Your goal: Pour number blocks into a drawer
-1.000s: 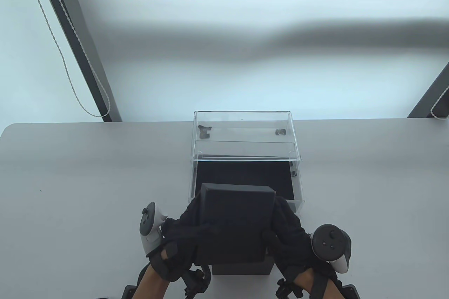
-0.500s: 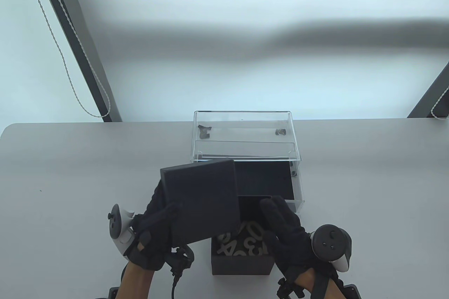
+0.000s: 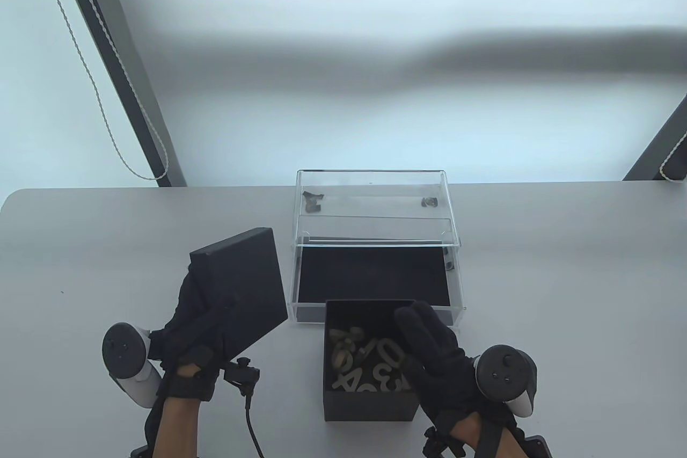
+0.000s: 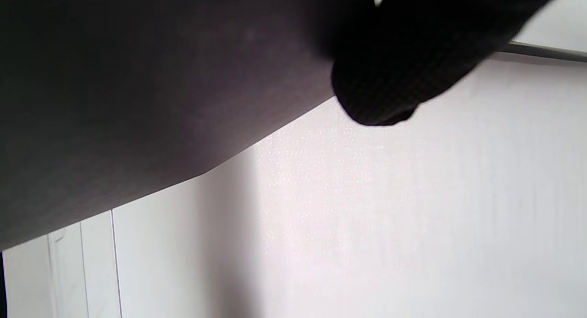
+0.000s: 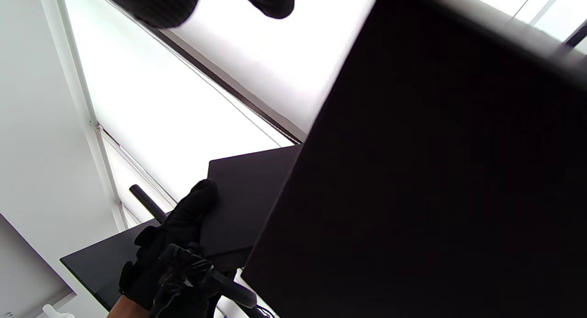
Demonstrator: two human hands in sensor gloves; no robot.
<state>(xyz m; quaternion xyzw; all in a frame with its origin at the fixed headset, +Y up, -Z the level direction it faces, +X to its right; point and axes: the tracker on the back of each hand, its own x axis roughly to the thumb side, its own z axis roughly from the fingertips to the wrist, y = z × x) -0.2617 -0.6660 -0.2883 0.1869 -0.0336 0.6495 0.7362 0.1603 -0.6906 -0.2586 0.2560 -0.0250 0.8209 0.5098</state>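
Note:
An open black box (image 3: 370, 408) stands near the table's front edge with pale number blocks (image 3: 370, 366) inside. My right hand (image 3: 429, 350) holds the box at its right wall, fingers lying over the rim; the box wall fills the right wrist view (image 5: 435, 180). My left hand (image 3: 196, 326) grips the black lid (image 3: 244, 281) and holds it tilted above the table, left of the box. The lid also shows in the left wrist view (image 4: 137, 93) and the right wrist view (image 5: 250, 194). The clear acrylic drawer (image 3: 456, 286) is pulled open just behind the box, its black lining bare.
The clear acrylic case (image 3: 373, 195) stands behind the drawer with small dark bits inside. A cable (image 3: 252, 420) hangs from my left wrist. The grey table (image 3: 563, 291) stretches to both sides; a window with blind cords is behind.
My left hand lifted the lid off the box and carried it left, clear of the drawer. The number blocks came into sight. My right hand stayed on the box.

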